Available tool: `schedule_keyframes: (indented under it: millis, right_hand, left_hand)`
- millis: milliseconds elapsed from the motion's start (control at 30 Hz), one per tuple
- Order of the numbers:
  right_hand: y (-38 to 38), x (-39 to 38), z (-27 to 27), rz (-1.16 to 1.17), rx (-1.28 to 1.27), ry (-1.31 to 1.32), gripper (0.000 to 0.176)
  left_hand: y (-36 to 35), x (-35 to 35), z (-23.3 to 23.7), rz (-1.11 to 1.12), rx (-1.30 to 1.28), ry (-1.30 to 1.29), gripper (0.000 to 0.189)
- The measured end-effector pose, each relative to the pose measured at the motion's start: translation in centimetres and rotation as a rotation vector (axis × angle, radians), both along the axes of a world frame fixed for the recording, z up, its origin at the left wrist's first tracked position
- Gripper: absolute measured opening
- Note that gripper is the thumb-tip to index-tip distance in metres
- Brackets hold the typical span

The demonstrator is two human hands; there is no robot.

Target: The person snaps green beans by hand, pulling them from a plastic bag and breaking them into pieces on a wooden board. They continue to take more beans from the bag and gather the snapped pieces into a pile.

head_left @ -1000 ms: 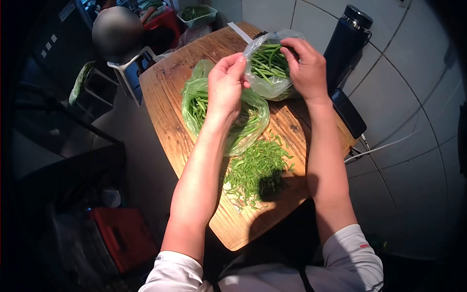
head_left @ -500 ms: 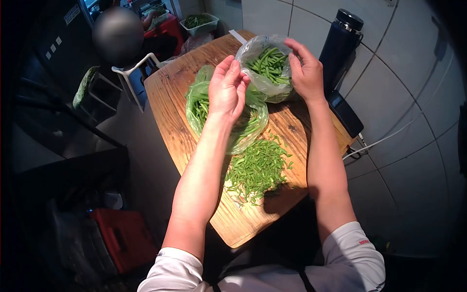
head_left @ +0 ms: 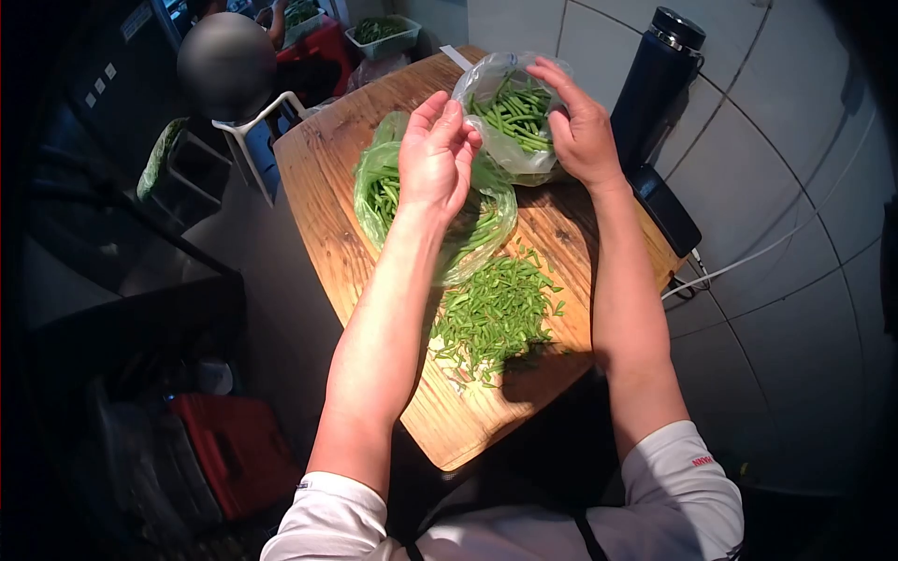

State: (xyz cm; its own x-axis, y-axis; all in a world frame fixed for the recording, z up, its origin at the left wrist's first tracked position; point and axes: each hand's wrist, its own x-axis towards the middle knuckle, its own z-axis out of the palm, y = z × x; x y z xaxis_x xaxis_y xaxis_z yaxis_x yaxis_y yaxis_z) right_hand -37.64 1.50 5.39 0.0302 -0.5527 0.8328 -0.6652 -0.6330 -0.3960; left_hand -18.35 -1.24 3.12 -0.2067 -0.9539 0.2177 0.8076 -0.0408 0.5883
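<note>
Green beans (head_left: pixel 519 120) in clear plastic bag (head_left: pixel 510 154); left hand (head_left: pixel 437 159) beside it, fingers half-curled, pinch unclear; right hand (head_left: pixel 582 136) opposite, fingers spread from thumb.

Dark flask (head_left: pixel 652 89): towered on your right, right by the tiled wall (head_left: pixel 795 103)!
Black device (head_left: pixel 666 208): lay close by, white cable (head_left: pixel 758 254) trailing rightward.
White stool (head_left: pixel 239 133): stood off to your left.
Red case (head_left: pixel 229 453): sat low, down in your left-hand shadows!
</note>
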Motion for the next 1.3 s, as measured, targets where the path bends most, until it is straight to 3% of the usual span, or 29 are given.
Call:
schedule_keyframes:
  millis: [133, 167, 200, 267, 300, 400, 433, 533, 633, 767, 900, 1000, 1100, 1233, 1300]
  right_hand:
    - [-0.6, -1.1, -0.3, -0.202, -0.107, 0.074, 0.048]
    - [-0.5, -1.7, -0.3, -0.297, -0.106, 0.148, 0.034]
    - [-0.5, -2.1, -0.5, -0.353, -0.077, 0.169, 0.031]
    - [-0.5, -2.8, -1.1, -0.466, -0.015, 0.211, 0.028]
    - [-0.5, -3.2, -1.1, -0.423, 0.039, 0.182, 0.036]
    - [0.1, -4.0, -0.8, -0.254, 0.233, 0.094, 0.032]
    - [0.3, -4.0, -0.7, -0.258, 0.267, 0.102, 0.03]
    - [0.5, -3.8, -1.0, -0.265, 0.332, 0.149, 0.025]
    - [0.2, -4.0, -1.5, -0.283, 0.282, 0.164, 0.02]
    - [-0.7, -3.9, -1.4, -0.338, 0.091, -0.034, 0.019]
    - [-1.3, -3.3, -1.4, -0.391, -0.057, -0.201, 0.023]
    - [-0.7, -2.9, -1.0, -0.374, 0.072, -0.221, 0.025]
    - [-0.7, -3.4, -1.0, -0.252, -0.077, -0.12, 0.029]
    - [-0.3, -3.5, -0.8, -0.175, -0.065, 0.028, 0.038]
    - [-0.3, -2.9, -1.1, -0.142, -0.041, -0.025, 0.043]
  left_hand:
    - [0.3, 0.1, 0.2, 0.032, 0.007, -0.057, 0.032]
    - [0.1, 0.2, 0.0, 0.038, 0.001, -0.099, 0.038]
    - [0.3, 0.4, 0.4, 0.044, -0.003, -0.142, 0.045]
    - [1.1, 0.7, 1.1, 0.134, -0.349, -0.461, 0.063]
    - [1.9, 0.9, 1.5, 0.173, -0.52, -0.623, 0.073]
    - [2.7, 1.9, 1.8, 0.38, -1.056, -1.226, 0.092]
    - [3.0, 1.8, 2.1, 0.373, -1.046, -1.221, 0.071]
    - [1.4, 1.9, 0.7, 0.521, -1.072, -1.433, 0.042]
    - [1.0, 1.4, 0.1, 0.545, -0.921, -1.324, 0.019]
    - [0.4, 0.9, -0.2, 0.573, -0.836, -1.059, 0.012]
    - [-0.1, 1.0, -0.4, 0.579, -0.824, -1.019, 0.014]
    - [0.2, 1.4, 0.1, 0.646, -0.88, -1.069, 0.015]
    - [0.3, 1.2, 0.1, 0.632, -0.822, -1.012, 0.015]
    - [0.5, 1.0, 0.1, 0.673, -0.794, -1.027, 0.015]
    - [0.4, 1.0, 0.0, 0.682, -0.797, -1.021, 0.016]
